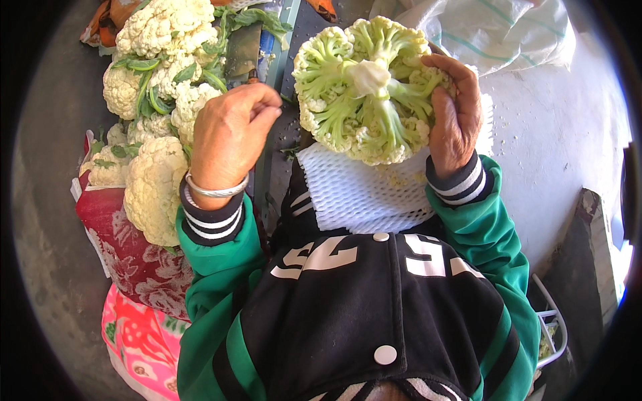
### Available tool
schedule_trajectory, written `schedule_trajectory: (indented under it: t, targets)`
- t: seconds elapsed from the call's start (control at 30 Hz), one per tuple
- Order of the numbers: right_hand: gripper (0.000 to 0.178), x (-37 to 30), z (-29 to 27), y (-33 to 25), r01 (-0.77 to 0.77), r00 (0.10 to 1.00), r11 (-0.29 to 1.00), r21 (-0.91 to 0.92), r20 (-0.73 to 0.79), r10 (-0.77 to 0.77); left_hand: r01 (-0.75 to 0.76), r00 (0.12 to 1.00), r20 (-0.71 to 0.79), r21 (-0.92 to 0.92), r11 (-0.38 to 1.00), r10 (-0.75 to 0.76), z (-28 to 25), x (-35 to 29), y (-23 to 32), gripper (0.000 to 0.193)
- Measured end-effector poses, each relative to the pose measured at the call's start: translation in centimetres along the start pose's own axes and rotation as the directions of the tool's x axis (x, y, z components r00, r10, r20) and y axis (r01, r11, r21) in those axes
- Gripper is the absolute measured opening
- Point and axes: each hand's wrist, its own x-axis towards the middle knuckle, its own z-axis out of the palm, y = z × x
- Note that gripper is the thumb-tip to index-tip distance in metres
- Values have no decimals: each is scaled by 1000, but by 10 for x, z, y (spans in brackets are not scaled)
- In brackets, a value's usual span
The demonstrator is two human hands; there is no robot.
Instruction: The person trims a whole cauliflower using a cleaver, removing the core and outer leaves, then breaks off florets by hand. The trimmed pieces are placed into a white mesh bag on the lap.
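Note:
A trimmed cauliflower head (371, 87) is turned stem side toward me. My right hand (458, 110) grips it at its right edge, thumb on the near side. My left hand (234, 130), a bracelet at its wrist, is closed with thumb and fingers together, apart from that head. Just beyond it a knife (244, 50) lies by the leaves, blade away from me; its handle runs toward my fingers, which hide whether they hold it. Under the cauliflower, a white foam net sheet (364, 194) is spread over my lap.
Several cauliflowers (157, 190) with green leaves are piled on my left, beside dark red floral cloth (140, 260). Pink patterned cloth (144, 334) lies nearer. A translucent plastic sack (498, 33) is at the far right. A white metal frame (555, 334) stands low right.

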Motion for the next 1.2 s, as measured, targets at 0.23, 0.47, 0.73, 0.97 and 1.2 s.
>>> schedule_trajectory:
  t: [0.23, 0.47, 0.73, 0.97, 1.2]
  targets:
    - [41, 0, -1, 0, -15, 1000, 999, -51, -2, 15, -171, 969, -210, -196, 966, 128, 30, 11, 24, 25]
    - [41, 0, 0, -2, -57, 998, 996, -68, 6, 57, -272, 914, -356, -187, 944, 193, 57, 20, 33, 39]
    - [42, -3, 1, 2, -59, 998, 996, -65, 18, 60, -267, 887, -455, -376, 887, 75, 68, 23, 34, 24]
    - [43, -4, 1, 1, 19, 1000, 997, -78, 25, -17, -309, 892, -436, -397, 864, 119, 66, 26, 26, 27]
    - [46, -6, 3, 3, 16, 1000, 998, 68, -20, -14, -357, 906, -342, -294, 887, 252, 61, 31, 30, 40]
